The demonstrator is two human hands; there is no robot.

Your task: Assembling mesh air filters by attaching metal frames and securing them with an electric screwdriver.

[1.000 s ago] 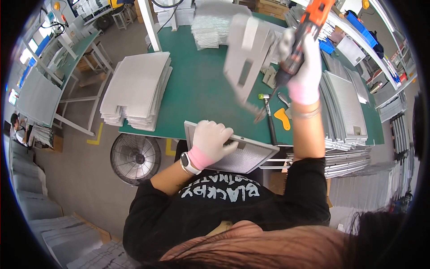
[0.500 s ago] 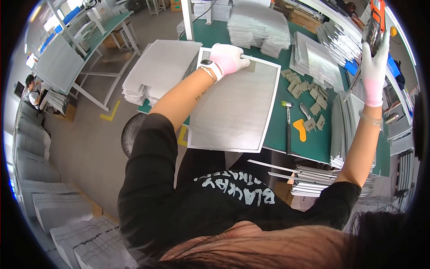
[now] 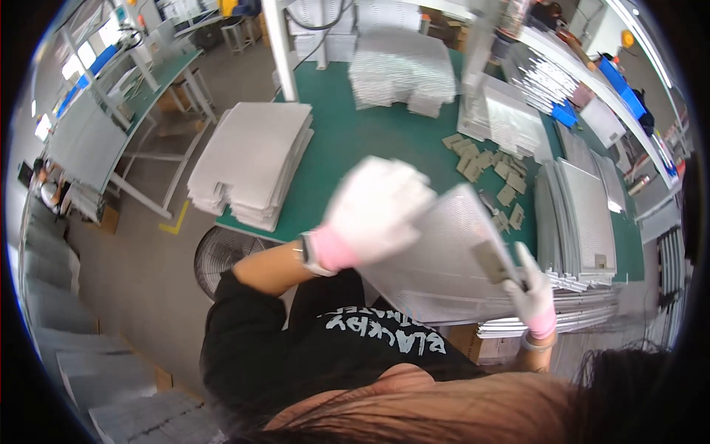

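Observation:
A framed metal mesh panel (image 3: 436,266) is tilted in front of my body, over the near edge of the green table (image 3: 325,140). A small tan bracket piece (image 3: 488,261) sits at its right edge. Gloved in white with a pink cuff, my right hand (image 3: 534,296) grips that edge just below the bracket, its thumb pointing up. My left hand (image 3: 379,211), in a matching glove, is at the panel's upper left side. Motion smears its fingers, so whether they touch or hold the panel is unclear.
Stacked panels stand at the table's left (image 3: 251,159), at the back (image 3: 403,70) and upright on the right (image 3: 573,222). Loose tan brackets (image 3: 473,157) lie beyond my panel. A round fan (image 3: 222,255) is on the floor at left; a white post (image 3: 279,55) rises from the table.
The panel has come up off the table and tilted toward me. My right hand has dropped from the orange hanging tool to the panel's edge; my left hand has moved nearer me. The view has shifted.

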